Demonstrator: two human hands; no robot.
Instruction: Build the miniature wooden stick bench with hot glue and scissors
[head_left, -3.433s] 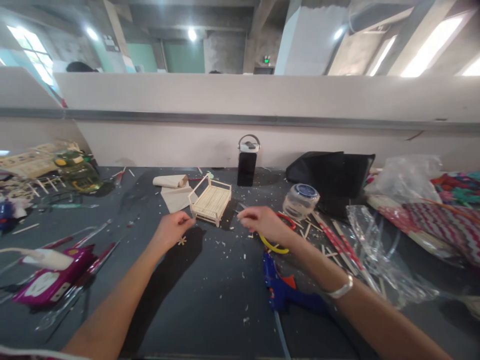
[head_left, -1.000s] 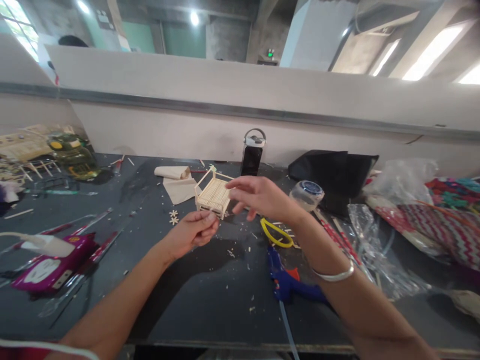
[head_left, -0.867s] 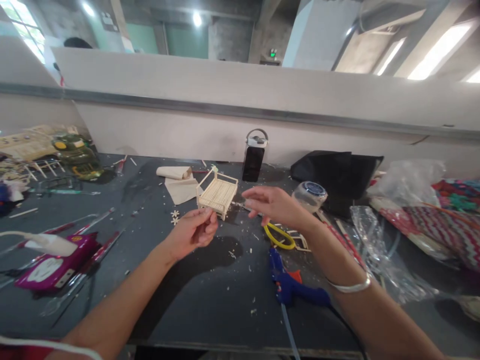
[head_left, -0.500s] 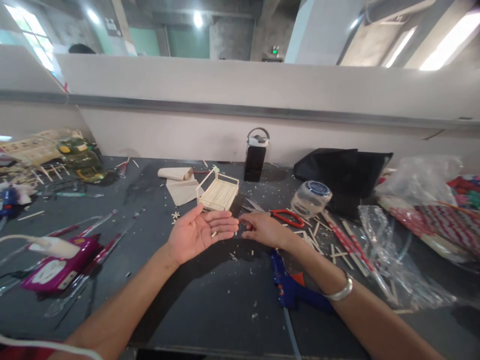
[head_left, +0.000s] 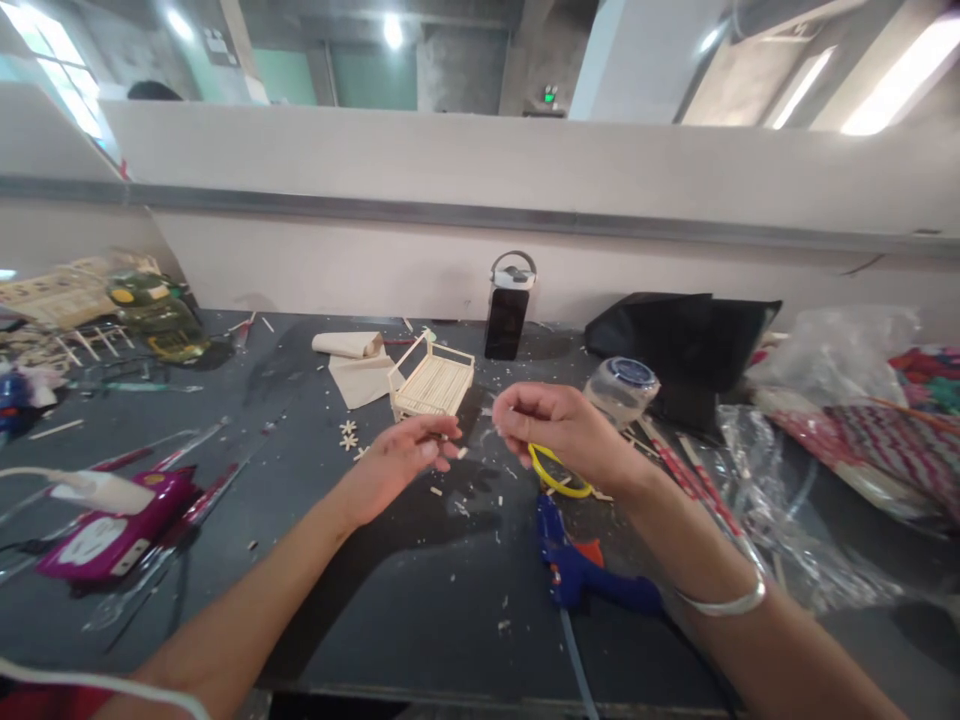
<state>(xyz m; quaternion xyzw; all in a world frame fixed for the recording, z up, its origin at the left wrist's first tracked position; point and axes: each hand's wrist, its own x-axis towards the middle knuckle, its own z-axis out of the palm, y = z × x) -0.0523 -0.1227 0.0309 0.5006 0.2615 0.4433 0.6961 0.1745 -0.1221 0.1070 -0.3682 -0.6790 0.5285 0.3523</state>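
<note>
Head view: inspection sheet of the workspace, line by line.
Surface: dark table, strewn with pale scraps.
Job's things: small stick frame standing; blue glue gun lying nearer.
Clutter: yellow loop, clear jar, plastic wrapping on the right.
Hands: left hand by the frame, right hand by the loop; grips unclear.
Cables: white cable to magenta block; dark cable behind gun.
Surroundings: pale partition behind.

Towards the back of our table (head_left: 420, 620) we have a loop-handled bottle (head_left: 514, 274) — clear plastic (head_left: 832, 350) well to its right, a magenta power strip (head_left: 112, 530) at left
</note>
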